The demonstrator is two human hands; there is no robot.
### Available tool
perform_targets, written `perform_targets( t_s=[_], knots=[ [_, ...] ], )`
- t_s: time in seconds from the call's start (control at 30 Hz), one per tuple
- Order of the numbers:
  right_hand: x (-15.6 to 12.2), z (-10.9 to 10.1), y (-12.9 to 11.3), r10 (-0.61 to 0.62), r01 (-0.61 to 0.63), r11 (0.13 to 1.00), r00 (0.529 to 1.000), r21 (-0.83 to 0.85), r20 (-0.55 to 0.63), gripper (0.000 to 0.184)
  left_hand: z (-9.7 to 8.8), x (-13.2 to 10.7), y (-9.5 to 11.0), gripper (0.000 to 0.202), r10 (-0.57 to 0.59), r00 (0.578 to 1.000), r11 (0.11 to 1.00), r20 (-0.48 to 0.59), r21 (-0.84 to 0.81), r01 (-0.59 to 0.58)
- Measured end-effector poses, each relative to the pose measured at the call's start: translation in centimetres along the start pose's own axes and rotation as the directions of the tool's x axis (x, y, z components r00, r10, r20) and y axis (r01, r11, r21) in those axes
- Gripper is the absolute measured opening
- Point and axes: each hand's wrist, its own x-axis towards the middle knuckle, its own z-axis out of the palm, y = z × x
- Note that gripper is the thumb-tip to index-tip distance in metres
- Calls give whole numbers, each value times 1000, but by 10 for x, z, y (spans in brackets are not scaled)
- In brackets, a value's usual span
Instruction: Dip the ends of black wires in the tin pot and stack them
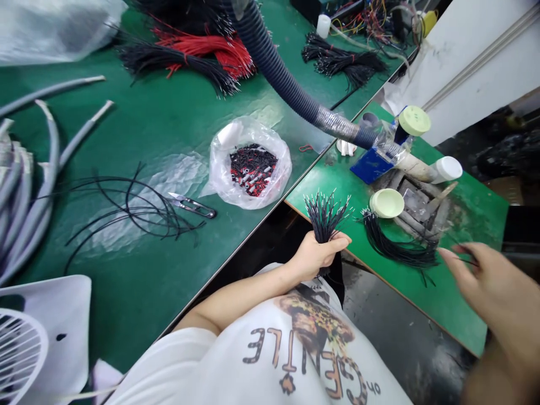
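My left hand (323,253) is closed around an upright bundle of black wires (324,219), just off the edge of the small green table. The wires' pale stripped tips fan out above my fist. At the right, my slightly blurred right hand (493,281) is pinched, with a thin dark strand, seemingly a black wire (468,259), between thumb and fingers. Close to its fingertips lies another bunch of black wires (396,247) on the small table, with its pale ends beside a light green cup (387,203).
A ribbed hose (287,73) arches down to a soot-stained square pot (415,199). On the large table (169,304) are a bag of wire scraps (251,169), thread snips (193,206), loose black wires (130,208), grey cables (25,208), red wires (228,53) and a white fan (25,354).
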Motion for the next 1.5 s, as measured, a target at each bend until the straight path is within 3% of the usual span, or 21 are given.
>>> perform_targets(
  t_s=[0.07, 0.2, 0.27, 0.37, 0.53, 0.63, 0.7, 0.77, 0.87, 1.0, 1.07, 1.2, 1.4, 1.5],
  knots=[
    [12, 31, -21, -84, 87, 994, 996, -64, 43, 37, -2, -3, 1, 48, -4, 1000, 1000, -10, 16, 4],
    [20, 90, -53, -217, 213, 975, 973, -61, -83, 35, -9, -7, 3, 45, 19, 999, 999, -32, 33, -18],
    [20, 109, -60, -258, 253, 966, 955, -53, -148, 35, -13, -8, 4, 45, 24, 999, 999, -43, 37, -22],
    [22, 122, -65, -296, 291, 955, 939, -55, -174, 37, -15, -8, 4, 46, 26, 998, 999, -50, 42, -24],
    [14, 106, -78, -364, 368, 930, 916, -10, -167, 38, -15, -7, -3, 49, 17, 1000, 997, 2, 71, -18],
    [-1, 81, -97, -287, 359, 899, 916, 251, -279, 29, -15, -6, -8, 50, 17, 999, 993, 51, 112, -22],
    [-11, 67, -116, -263, 346, 763, 938, 546, -228, 23, -16, -4, -12, 49, 26, 996, 989, 82, 140, -37],
    [-15, 60, -137, -301, 258, 570, 949, 780, -94, 21, -16, -4, -16, 49, 31, 994, 985, 108, 168, -49],
    [-15, 63, -163, -307, 54, 364, 950, 930, 65, 24, -17, -4, -21, 50, 43, 991, 972, 130, 224, -71],
    [-14, 80, -174, -208, -199, 194, 949, 961, 238, 33, -16, -5, -21, 57, 71, 987, 952, 142, 285, -110],
    [-14, 90, -173, -169, -252, 143, 947, 957, 274, 31, -16, -4, -20, 61, 103, 983, 939, 150, 311, -146],
    [-17, 99, -173, -99, -254, 58, 961, 965, 259, 22, -14, 1, -20, 71, 151, 986, 924, 68, 345, -165],
    [-26, 93, -184, 3, -116, 100, 993, 988, 116, 22, -6, 1, -26, 78, 170, 985, 939, -38, 309, -150],
    [-29, 92, -189, -8, -158, 71, 987, 985, 159, 24, -3, -2, -27, 75, 164, 985, 947, -61, 287, -141]
  ],
)
